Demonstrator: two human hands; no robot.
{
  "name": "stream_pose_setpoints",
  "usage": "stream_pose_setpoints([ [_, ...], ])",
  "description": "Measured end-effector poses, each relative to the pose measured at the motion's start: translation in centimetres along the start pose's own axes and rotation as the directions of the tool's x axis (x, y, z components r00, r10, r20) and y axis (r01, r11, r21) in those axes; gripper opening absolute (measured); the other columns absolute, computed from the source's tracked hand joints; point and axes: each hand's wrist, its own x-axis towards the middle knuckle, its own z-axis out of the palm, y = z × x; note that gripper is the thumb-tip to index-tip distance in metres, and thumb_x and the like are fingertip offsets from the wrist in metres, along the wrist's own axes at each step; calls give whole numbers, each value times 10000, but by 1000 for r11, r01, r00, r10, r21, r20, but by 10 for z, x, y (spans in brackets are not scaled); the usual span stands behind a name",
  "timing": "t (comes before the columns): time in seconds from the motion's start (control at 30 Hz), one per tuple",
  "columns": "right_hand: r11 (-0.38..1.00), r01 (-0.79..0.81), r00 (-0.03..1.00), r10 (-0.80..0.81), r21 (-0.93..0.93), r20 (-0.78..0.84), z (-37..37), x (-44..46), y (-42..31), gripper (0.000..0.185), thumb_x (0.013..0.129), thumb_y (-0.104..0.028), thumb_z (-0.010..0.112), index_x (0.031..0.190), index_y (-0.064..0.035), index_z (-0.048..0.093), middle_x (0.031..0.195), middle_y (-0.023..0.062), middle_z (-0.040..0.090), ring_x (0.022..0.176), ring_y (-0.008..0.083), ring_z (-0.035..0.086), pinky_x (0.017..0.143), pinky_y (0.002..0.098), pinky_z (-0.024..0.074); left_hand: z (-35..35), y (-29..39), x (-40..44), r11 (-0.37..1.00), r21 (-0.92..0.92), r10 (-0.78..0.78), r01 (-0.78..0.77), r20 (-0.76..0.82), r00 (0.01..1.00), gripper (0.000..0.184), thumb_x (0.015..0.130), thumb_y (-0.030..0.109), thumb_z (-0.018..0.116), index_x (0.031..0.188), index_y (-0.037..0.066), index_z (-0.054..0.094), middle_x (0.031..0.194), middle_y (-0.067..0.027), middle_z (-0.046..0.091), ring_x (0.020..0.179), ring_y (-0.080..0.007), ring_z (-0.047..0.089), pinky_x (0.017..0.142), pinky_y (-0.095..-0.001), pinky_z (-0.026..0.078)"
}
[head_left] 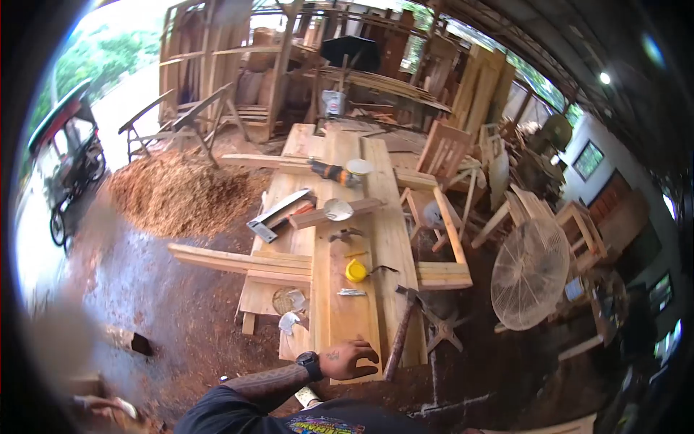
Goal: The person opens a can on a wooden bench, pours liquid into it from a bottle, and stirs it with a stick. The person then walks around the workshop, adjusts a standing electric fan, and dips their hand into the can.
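Note:
My left hand (350, 360), with a black watch (309, 365) on its wrist, reaches over the near end of a long wooden board (340, 318). Its fingers are loosely curved, with a gap between thumb and fingers, and nothing shows in them. To its right a hammer-like tool (399, 336) slants against the board edge, head upward. Further up the boards lie small metal pieces (352, 292), a yellow tape measure (355, 270), a thin yellow pencil-like stick (356, 254), a claw hammer (345, 235) and an orange-black power drill (332, 172). My right hand is out of view.
Short timbers (238, 260) jut out to the left, and a wooden frame (452, 239) stands to the right. A pedestal fan (530, 273) is further right. Behind on the left are a sawdust heap (184, 192) and trestles (195, 119). A long metal-edged tool (278, 215) rests on the boards.

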Motion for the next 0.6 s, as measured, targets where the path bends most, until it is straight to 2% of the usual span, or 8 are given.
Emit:
stream_pose_setpoints([
  [0.1,989,-97,995,98,109,-2,15,12,0,233,932,-244,759,1100,-87,723,997,166,759,898,287,704,888,390,557,16,3,20,996,47,79,-82,60,995,217,877,222,793,1013,71,717,984,-118,704,949,-325,682,832,-432,551],
  [0.2,982,-93,996,94,167,0,22,31,-1,255,927,-260,759,1110,-85,723,993,167,758,907,292,704,893,395,554,34,23,41,999,-34,44,-42,63,997,209,880,215,789,1013,71,718,979,-114,704,929,-313,690,807,-419,554],
  [0.33,978,-40,999,38,202,15,18,55,18,285,921,-281,758,1122,-82,723,989,170,756,920,298,705,898,402,551,82,40,64,996,-52,-65,79,230,971,264,903,243,761,1083,60,702,1006,-130,691,914,-318,696,794,-411,563],
  [0.37,979,-22,1000,18,201,22,15,61,28,293,920,-287,758,1125,-81,723,987,170,755,923,300,706,899,404,550,108,33,66,996,-71,-43,61,233,972,246,933,267,713,1072,64,692,951,-164,705,867,-368,696,751,-456,564],
  [0.47,980,18,999,-26,199,36,-4,69,67,316,915,-303,758,1134,-78,723,984,172,754,932,305,706,903,409,547,186,23,88,990,26,124,-136,268,955,297,942,298,672,1138,75,686,969,-189,710,882,-391,686,753,-473,555],
  [0.5,982,26,998,-36,186,48,-16,72,82,323,913,-308,757,1137,-78,723,982,172,753,935,306,706,905,410,547,204,31,106,992,123,-56,-12,531,845,371,934,320,646,1220,85,670,1000,-211,706,892,-410,674,758,-490,546],
  [0.57,985,32,997,-43,170,62,-39,71,111,338,910,-319,757,1143,-76,723,980,174,752,941,310,707,907,414,545,245,60,137,975,-5,202,-222,437,877,338,918,307,639,1157,70,672,896,-214,698,788,-415,665,695,-484,535],
  [0.6,987,30,997,-40,156,66,-51,71,125,346,909,-324,757,1146,-75,723,979,174,752,944,311,707,909,415,544,272,63,159,976,159,9,-148,653,758,302,904,303,642,1070,54,677,931,-221,702,801,-391,671,686,-457,534],
])
